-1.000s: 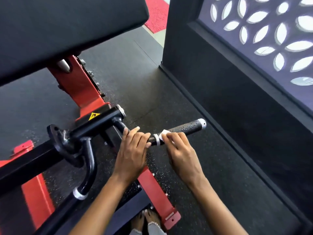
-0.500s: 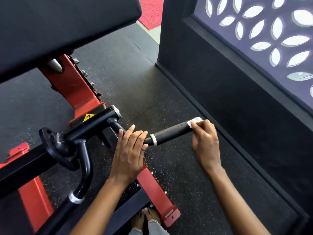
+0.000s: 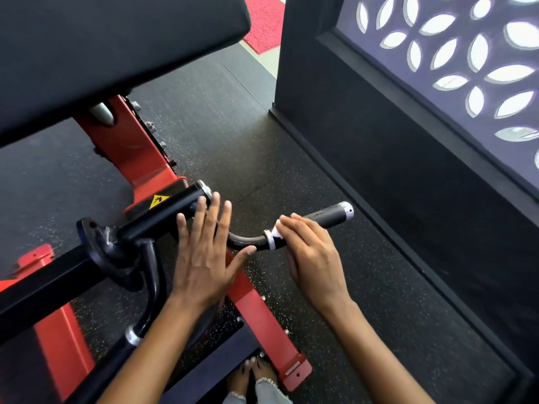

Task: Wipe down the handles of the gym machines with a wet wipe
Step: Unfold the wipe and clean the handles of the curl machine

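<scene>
Two hands up: left hand (image 3: 201, 258) spread flat, right hand (image 3: 312, 252) wrapped round one wet wipe (image 3: 275, 230); two grip handles showing, right handle (image 3: 326, 214) and left handle (image 3: 102, 371); one black pad (image 3: 116, 48), one yellow warning sticker (image 3: 158, 200), two bare feet (image 3: 253, 374) below

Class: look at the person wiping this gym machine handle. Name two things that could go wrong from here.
1. The wet wipe is bunched small under the right hand at the handle's inner end, so patches of the grip might be missed.
2. The left hand is spread open, gripping nothing; the handle may swing while wiped.
</scene>
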The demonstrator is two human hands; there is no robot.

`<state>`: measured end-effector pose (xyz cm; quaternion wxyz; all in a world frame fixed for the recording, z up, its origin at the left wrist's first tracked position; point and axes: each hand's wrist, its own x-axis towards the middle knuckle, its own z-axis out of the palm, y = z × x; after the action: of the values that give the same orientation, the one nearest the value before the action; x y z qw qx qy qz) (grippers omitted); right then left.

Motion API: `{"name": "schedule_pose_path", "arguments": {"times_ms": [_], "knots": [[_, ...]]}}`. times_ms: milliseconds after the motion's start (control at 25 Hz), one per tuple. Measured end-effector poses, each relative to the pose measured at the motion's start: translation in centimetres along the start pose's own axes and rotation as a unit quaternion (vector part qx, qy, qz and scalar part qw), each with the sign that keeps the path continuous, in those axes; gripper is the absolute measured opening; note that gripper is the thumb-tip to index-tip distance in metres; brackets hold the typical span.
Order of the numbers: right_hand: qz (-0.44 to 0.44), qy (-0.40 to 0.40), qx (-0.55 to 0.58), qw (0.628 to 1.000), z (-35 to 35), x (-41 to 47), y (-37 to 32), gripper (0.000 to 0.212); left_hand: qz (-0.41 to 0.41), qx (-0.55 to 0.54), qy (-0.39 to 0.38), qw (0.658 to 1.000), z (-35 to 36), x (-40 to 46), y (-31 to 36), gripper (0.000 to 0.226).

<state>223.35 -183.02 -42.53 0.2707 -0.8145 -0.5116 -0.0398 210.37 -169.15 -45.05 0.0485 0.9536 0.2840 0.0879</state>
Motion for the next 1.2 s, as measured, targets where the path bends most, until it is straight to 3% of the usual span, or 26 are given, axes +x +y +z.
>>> {"name": "schedule_pose_path", "arguments": {"times_ms": [160, 280, 600, 880, 960, 1080, 1200], "knots": [[-0.034, -0.088, -0.040, 0.995, 0.0, 2.0, 0.6, 0.040, -0.044, 0.003, -0.035, 0.998, -0.3, 0.6, -1.4, 0.108], [-0.038, -0.123, -0.061, 0.990, -0.5, 2.3, 2.4, 0.042, -0.043, -0.012, -0.052, 0.998, -0.2, 0.5, -1.8, 0.107], [0.097, -0.116, -0.087, 0.985, -3.1, 3.2, 8.0, 0.042, -0.029, -0.037, -0.057, 0.997, -0.2, 0.4, -2.1, 0.101], [-0.015, -0.092, -0.018, 0.995, -0.5, 2.0, 0.0, 0.035, 0.005, -0.010, -0.073, 0.997, -0.6, 0.7, -2.3, 0.096], [-0.024, -0.135, -0.015, 0.990, -0.8, 2.9, -0.7, 0.035, 0.009, 0.005, -0.075, 0.997, -0.8, 1.0, -2.6, 0.095], [0.004, -0.276, -0.018, 0.961, -1.4, 6.0, 0.7, 0.026, 0.001, 0.000, -0.070, 0.998, -1.0, 1.2, -2.9, 0.092], [0.016, -0.408, 0.012, 0.913, -1.7, 9.5, 0.9, 0.041, 0.003, 0.001, -0.069, 0.998, -1.0, 1.3, -2.9, 0.090]]}}
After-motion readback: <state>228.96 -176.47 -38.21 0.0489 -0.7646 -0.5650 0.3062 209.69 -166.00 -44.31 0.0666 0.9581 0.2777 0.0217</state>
